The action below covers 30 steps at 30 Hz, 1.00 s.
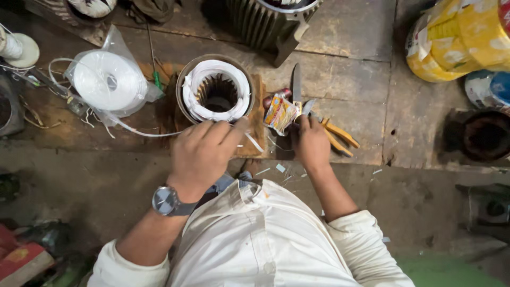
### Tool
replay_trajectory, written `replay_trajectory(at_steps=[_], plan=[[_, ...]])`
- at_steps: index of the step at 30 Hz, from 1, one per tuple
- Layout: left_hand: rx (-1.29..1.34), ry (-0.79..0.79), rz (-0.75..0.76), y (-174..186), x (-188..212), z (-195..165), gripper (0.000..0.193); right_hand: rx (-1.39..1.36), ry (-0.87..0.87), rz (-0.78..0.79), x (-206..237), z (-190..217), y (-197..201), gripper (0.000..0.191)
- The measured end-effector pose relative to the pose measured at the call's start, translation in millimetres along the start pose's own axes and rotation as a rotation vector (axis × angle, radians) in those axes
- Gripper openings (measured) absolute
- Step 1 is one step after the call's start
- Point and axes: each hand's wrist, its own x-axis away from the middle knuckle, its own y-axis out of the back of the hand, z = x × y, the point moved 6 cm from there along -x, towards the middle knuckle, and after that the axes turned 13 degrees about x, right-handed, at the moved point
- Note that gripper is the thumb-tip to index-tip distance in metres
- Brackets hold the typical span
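On workbench | left hand point(204, 151) fingers pinch white tape point(154, 133) (beside stator point(215, 90)) | right hand point(311, 141) grips scissors point(297, 87)

— What sort of place? Looks like a motor-repair workshop, rough and well used.

— Shown by what?

— By a motor stator point(215, 90) lined with white insulation, standing on a stained, cracked stone worktop point(350, 37). Also a finned motor housing point(271, 21) at the top and another dark winding core point(484, 135) on the right.

— Anything else?

— Orange-handled pliers point(337, 136), a knife blade point(296, 82), a bagged roll of white tape point(109, 79), paper scraps and grime everywhere.
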Motion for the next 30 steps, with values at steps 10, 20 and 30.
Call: replay_trajectory(at_steps=[10, 20, 30], plan=[[-0.164, 0.462, -0.219, 41, 51, 0, 0.015, -0.114, -0.178, 0.469, -14, -74, -18, 0.044], [0.395, 0.676, -0.424, 62, 93, -8, 0.016, -0.091, -0.175, 0.020, 35, -113, 71, 0.031], [0.350, 0.575, -0.436, 77, 87, -37, 0.014, 0.089, 0.498, -0.138, 74, 43, 137, 0.040]])
